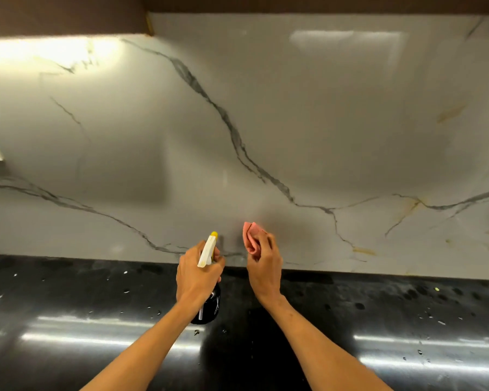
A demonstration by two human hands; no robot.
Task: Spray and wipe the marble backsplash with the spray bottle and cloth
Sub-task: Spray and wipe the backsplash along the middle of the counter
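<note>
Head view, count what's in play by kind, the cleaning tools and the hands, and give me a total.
Spray bottle: 1, gripped by the left hand
Pink cloth: 1, bunched in the right hand
Hands: 2
Total: 4

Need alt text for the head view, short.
A person's left hand grips a spray bottle aimed at a veined marble backsplash, while the right hand holds a bunched pink cloth near it, above a glossy black counter.

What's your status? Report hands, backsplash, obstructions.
Left hand grips spray bottle. Right hand holds pink cloth near marble backsplash. Nothing blocks it.
</note>
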